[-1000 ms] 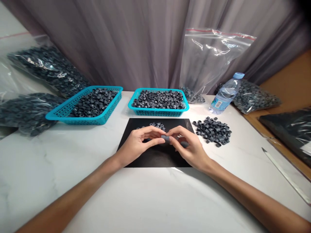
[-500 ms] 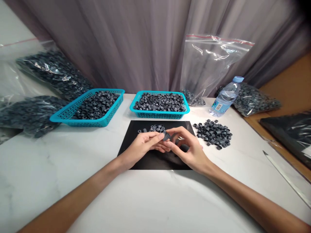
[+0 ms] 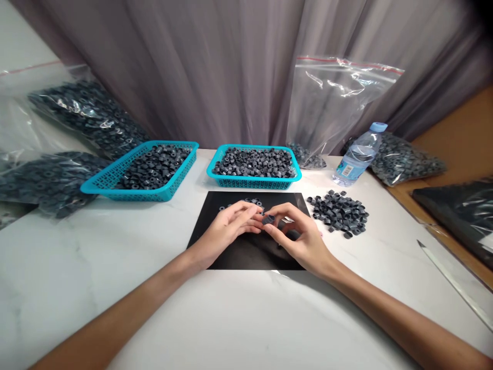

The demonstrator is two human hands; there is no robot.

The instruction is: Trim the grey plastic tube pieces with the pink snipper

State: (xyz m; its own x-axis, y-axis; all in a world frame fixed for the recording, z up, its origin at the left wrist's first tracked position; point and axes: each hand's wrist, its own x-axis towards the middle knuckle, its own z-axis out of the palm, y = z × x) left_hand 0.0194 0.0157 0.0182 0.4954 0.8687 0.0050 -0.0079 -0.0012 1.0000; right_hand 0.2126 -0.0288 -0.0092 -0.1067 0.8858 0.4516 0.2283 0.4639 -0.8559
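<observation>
Between the thumb and forefinger of my right hand (image 3: 302, 236) is a small dark grey plastic ring (image 3: 268, 219), held above the black mat (image 3: 246, 257). My left hand (image 3: 231, 226) is just to its left, fingers stretched out and apart from the thumb, with the fingertips close to the ring. Whether they touch it I cannot tell. Behind my left hand, several small grey pieces with round holes (image 3: 254, 201) lie on the mat, partly hidden by the fingers. To the right of the mat, a loose pile of grey rings (image 3: 341, 213) is spread on the white table.
Two turquoise baskets, one at left (image 3: 169, 190) and one at centre (image 3: 254, 182), hold grey pieces. Clear bags of pieces stand at left (image 3: 57, 180) and behind (image 3: 327, 108). A water bottle (image 3: 358, 154) is at the back right; a pale pointed strip (image 3: 454, 285) lies at right.
My left fingers have come off the grey piece and straightened. The ring now sits in my right hand's pinch, slightly lower and further right.
</observation>
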